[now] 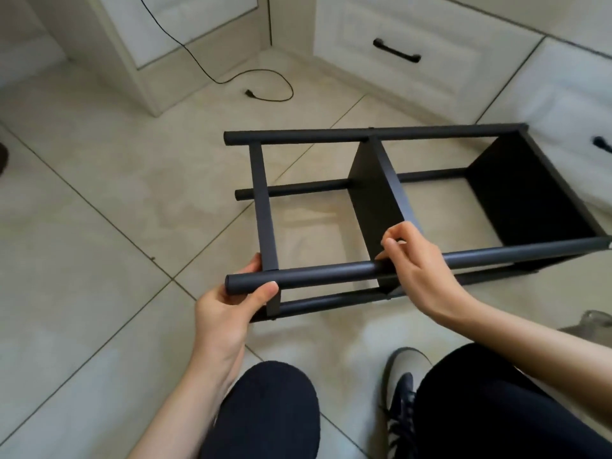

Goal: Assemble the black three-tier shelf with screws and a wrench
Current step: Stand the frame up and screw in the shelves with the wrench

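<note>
The black shelf [374,190] lies on its side on the tiled floor, with round posts running left to right and three panels between them. My left hand [228,303] grips the left end of the near upper post [318,271], thumb on top. My right hand [417,263] sits at the joint where the middle panel [377,193] meets that post, its fingertips pinched together at the panel's edge. Whatever small part they may hold is hidden. No wrench or loose screws show.
White cabinets with black drawer handles [397,51] stand behind and to the right. A black cable [265,84] with a plug lies on the floor at the back. My knees and a shoe [400,389] are below the shelf. A greyish object [596,319] sits at the right edge.
</note>
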The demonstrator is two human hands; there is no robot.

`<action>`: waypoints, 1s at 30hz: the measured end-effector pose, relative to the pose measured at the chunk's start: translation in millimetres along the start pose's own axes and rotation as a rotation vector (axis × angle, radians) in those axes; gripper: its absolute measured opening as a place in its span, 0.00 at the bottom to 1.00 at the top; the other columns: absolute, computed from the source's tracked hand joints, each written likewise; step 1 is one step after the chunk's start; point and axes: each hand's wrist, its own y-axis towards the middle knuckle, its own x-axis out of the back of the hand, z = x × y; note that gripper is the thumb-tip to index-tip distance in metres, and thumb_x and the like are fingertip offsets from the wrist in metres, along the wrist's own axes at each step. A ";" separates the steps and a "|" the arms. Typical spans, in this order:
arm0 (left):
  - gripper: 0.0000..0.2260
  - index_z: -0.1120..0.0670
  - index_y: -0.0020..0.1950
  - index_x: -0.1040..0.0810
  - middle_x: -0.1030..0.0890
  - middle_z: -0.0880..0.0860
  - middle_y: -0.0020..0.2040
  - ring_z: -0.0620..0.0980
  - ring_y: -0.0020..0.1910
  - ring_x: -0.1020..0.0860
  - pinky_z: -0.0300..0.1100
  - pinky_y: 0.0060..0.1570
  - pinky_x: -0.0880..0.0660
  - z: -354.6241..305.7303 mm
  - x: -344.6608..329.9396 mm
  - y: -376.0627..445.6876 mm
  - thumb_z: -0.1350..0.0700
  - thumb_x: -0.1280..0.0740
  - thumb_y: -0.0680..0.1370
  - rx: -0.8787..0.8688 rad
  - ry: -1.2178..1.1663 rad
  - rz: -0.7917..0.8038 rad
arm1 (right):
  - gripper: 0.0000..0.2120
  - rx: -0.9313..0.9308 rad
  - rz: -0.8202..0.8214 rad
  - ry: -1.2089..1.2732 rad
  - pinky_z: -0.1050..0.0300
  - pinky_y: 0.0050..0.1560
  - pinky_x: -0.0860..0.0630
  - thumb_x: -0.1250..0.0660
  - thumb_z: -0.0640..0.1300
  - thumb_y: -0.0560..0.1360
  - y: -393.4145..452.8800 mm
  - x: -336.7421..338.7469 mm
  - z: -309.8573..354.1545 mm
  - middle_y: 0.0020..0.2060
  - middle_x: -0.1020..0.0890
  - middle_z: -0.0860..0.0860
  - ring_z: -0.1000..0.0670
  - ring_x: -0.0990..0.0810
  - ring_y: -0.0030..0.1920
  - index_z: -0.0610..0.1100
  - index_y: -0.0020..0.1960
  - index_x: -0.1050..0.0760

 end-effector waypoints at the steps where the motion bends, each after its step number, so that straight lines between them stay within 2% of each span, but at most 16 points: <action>1: 0.31 0.56 0.58 0.17 0.15 0.49 0.59 0.50 0.59 0.17 0.42 0.57 0.20 3.8 1.5 -1.7 0.51 0.20 0.57 0.009 0.010 0.011 | 0.08 -0.003 0.013 -0.003 0.40 0.50 0.21 0.44 0.48 0.84 -2.9 -1.0 -4.1 0.40 0.18 0.47 0.45 0.19 0.44 0.50 0.47 0.31; 7: 0.24 0.51 0.51 0.15 0.15 0.48 0.58 0.50 0.57 0.16 0.36 0.50 0.20 16.0 7.1 0.9 0.51 0.19 0.56 -0.023 0.056 0.012 | 0.07 0.039 0.004 -0.048 0.44 0.44 0.22 0.44 0.49 0.83 -5.8 -3.9 -11.7 0.38 0.19 0.50 0.49 0.20 0.41 0.53 0.47 0.32; 10: 0.21 0.50 0.49 0.14 0.14 0.46 0.56 0.46 0.55 0.16 0.34 0.49 0.21 11.9 8.0 5.6 0.50 0.20 0.58 -0.067 0.144 0.045 | 0.07 0.003 0.079 -0.152 0.46 0.39 0.23 0.45 0.52 0.83 0.7 -2.0 -15.8 0.38 0.19 0.50 0.47 0.21 0.38 0.54 0.47 0.32; 15: 0.18 0.51 0.49 0.16 0.15 0.40 0.54 0.41 0.52 0.16 0.29 0.46 0.22 7.3 15.8 10.0 0.53 0.21 0.61 -0.152 0.340 0.125 | 0.05 -0.021 0.167 -0.350 0.62 0.33 0.29 0.41 0.52 0.81 12.0 -3.3 -18.5 0.37 0.20 0.55 0.55 0.22 0.35 0.54 0.48 0.29; 18: 0.17 0.53 0.49 0.17 0.15 0.39 0.54 0.40 0.54 0.17 0.29 0.48 0.22 6.5 18.0 14.0 0.55 0.22 0.62 -0.178 0.377 0.152 | 0.03 0.052 0.185 -0.426 0.71 0.33 0.32 0.35 0.50 0.79 18.4 -2.6 -14.1 0.35 0.21 0.59 0.61 0.23 0.36 0.55 0.46 0.26; 20: 0.17 0.51 0.49 0.17 0.15 0.39 0.54 0.41 0.55 0.17 0.29 0.49 0.22 3.6 19.2 15.9 0.54 0.21 0.61 -0.181 0.419 0.164 | 0.03 0.093 0.193 -0.402 0.74 0.36 0.32 0.33 0.48 0.78 25.0 -1.7 -8.1 0.36 0.21 0.61 0.63 0.23 0.38 0.56 0.46 0.24; 24: 0.25 0.45 0.58 0.19 0.15 0.39 0.54 0.40 0.53 0.17 0.29 0.48 0.22 -6.2 20.6 20.3 0.53 0.21 0.61 -0.201 0.522 0.227 | 0.05 0.166 0.250 -0.280 0.71 0.44 0.26 0.31 0.46 0.77 43.8 -7.7 5.6 0.40 0.19 0.61 0.62 0.20 0.44 0.57 0.47 0.22; 26: 0.31 0.40 0.64 0.23 0.18 0.36 0.59 0.38 0.56 0.19 0.28 0.50 0.23 -9.4 23.3 24.3 0.50 0.20 0.63 -0.188 0.588 0.278 | 0.05 0.179 0.307 -0.211 0.69 0.45 0.23 0.30 0.47 0.76 52.6 -15.0 10.7 0.40 0.17 0.59 0.62 0.19 0.44 0.57 0.48 0.20; 28: 0.33 0.34 0.69 0.29 0.25 0.32 0.65 0.35 0.63 0.24 0.28 0.57 0.26 -12.0 26.1 29.1 0.41 0.20 0.66 -0.239 0.737 0.323 | 0.06 0.175 0.393 -0.148 0.68 0.46 0.21 0.30 0.46 0.76 60.4 -22.8 13.3 0.39 0.16 0.57 0.62 0.18 0.44 0.56 0.51 0.19; 30: 0.37 0.34 0.75 0.37 0.35 0.32 0.74 0.36 0.72 0.32 0.32 0.67 0.31 -13.4 29.0 35.0 0.38 0.25 0.69 -0.352 0.912 0.383 | 0.08 0.170 0.500 -0.112 0.69 0.46 0.21 0.30 0.45 0.77 68.2 -31.4 14.3 0.40 0.15 0.57 0.63 0.17 0.44 0.56 0.53 0.19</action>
